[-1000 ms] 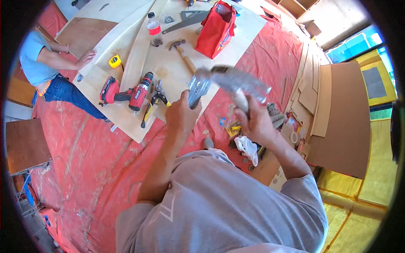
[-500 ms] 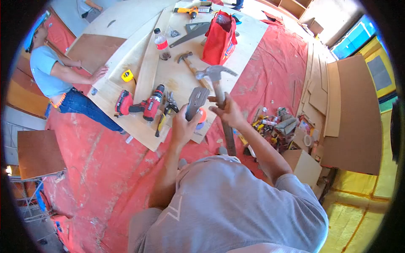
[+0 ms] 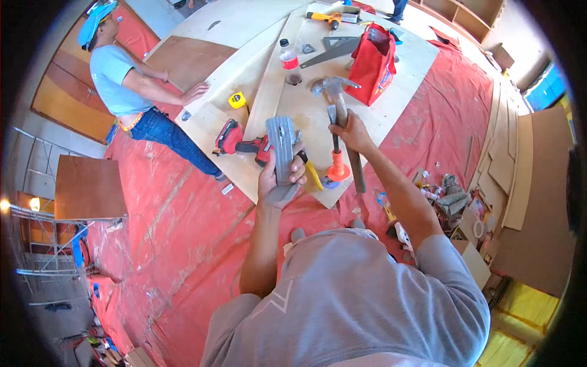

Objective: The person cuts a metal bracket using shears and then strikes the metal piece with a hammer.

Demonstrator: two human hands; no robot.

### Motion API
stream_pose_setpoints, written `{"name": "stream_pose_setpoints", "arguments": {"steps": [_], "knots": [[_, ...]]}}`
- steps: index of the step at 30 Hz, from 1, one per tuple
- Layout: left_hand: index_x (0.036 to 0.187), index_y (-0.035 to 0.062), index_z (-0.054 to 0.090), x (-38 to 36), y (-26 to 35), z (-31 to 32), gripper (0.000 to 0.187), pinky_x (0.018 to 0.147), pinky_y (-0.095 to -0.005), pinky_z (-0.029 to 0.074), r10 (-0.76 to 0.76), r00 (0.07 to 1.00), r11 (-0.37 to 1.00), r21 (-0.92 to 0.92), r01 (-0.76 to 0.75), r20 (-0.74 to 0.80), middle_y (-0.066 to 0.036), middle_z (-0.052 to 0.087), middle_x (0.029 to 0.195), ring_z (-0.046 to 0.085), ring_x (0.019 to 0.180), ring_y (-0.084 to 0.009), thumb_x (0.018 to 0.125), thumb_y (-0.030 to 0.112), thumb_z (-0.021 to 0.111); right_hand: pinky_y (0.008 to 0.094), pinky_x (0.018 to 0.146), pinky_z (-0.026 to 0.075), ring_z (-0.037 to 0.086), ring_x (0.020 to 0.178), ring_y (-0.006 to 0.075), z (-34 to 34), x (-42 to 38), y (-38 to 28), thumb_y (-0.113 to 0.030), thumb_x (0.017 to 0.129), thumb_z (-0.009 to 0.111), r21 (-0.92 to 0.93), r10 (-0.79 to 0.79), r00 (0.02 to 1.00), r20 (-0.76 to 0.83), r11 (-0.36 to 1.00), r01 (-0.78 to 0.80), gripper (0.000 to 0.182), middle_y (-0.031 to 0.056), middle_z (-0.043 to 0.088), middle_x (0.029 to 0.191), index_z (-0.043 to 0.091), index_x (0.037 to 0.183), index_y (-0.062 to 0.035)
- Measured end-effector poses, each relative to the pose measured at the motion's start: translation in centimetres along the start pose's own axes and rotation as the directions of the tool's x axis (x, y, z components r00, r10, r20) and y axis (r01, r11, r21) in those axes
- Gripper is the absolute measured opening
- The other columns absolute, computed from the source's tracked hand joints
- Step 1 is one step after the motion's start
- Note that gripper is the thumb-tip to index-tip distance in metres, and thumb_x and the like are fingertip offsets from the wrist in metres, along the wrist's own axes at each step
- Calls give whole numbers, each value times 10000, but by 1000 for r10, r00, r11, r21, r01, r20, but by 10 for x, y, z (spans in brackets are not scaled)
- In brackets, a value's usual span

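Note:
My left hand (image 3: 280,183) is wrapped round a long, flat grey object (image 3: 281,147), which points upward with its ridged face showing. In my right hand (image 3: 354,133) is a claw hammer (image 3: 339,110), head up and handle hanging down. Right beside the hammer handle, at my fingertips, is a chisel-like tool with an orange guard (image 3: 338,168); whether I grip it or it lies on the table cannot be told. A red drill (image 3: 263,150), partly hidden, lies behind my left hand. Part of another hammer head (image 3: 317,87) shows beyond my right hand.
On the wooden table (image 3: 403,79) are a red bag (image 3: 374,64), a bottle (image 3: 288,55), a saw (image 3: 330,52), a yellow tape measure (image 3: 237,100) and an orange drill (image 3: 327,18). A co-worker (image 3: 116,73) stands at the left, one hand on the boards. Clutter (image 3: 449,196) covers the floor at right.
The view has swung, shifting the table to the right. The grey object is more upright, with its ridged face showing. More of the orange-guarded tool is visible beside my right hand.

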State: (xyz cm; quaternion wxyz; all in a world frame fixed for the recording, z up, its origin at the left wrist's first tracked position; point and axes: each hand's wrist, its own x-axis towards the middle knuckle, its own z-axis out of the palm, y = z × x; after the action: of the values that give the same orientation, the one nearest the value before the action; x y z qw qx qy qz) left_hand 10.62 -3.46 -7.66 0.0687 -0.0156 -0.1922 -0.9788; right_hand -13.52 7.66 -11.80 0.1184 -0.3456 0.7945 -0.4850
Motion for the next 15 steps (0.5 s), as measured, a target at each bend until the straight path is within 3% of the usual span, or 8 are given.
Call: {"name": "stream_pose_setpoints", "arguments": {"steps": [1,4,6,11,12,15], "knots": [[1425,-9,347,-3,1,1,683,643,-291,420,11,1000,999,44,-10,-14,-45,496,826,464,653,-131,998,524,354,465,734,501,653,826,392,7,15,13,-204,730,771,-71,15,1000,9,997,-15,465,237,644,857,528,1058,19],[1422,-4,353,-7,0,5,679,641,-292,428,35,997,989,149,-24,-71,-50,513,818,467,631,-128,995,524,361,457,751,490,645,835,389,33,57,51,-315,718,790,-175,23,998,-56,984,-32,479,229,641,845,553,966,19],[1424,4,355,-14,-3,3,681,644,-298,437,42,987,983,182,-14,-153,-54,523,812,469,620,-128,990,529,376,469,766,491,641,847,409,37,69,54,-329,712,788,-262,32,998,-57,964,-46,499,242,646,861,549,978,19],[1354,27,430,-38,-10,-33,621,636,-304,454,16,949,993,118,22,-314,-44,531,808,485,620,-129,978,521,426,500,736,498,635,806,446,40,73,70,-332,753,752,-345,-53,995,-90,938,19,466,244,648,830,541,979,18],[1337,34,444,-42,-14,-42,597,628,-305,455,17,939,992,123,27,-345,-39,532,802,485,616,-130,977,510,442,502,703,511,665,818,386,36,67,67,-292,822,712,-338,-65,994,-85,941,32,377,229,654,804,509,928,7],[1249,57,521,-53,-31,-78,467,594,-303,454,143,769,848,478,229,-622,-15,519,747,480,600,-118,978,438,507,435,638,522,672,736,308,2,12,17,-289,869,685,34,89,993,79,995,-91,347,201,624,722,496,901,1]]}}
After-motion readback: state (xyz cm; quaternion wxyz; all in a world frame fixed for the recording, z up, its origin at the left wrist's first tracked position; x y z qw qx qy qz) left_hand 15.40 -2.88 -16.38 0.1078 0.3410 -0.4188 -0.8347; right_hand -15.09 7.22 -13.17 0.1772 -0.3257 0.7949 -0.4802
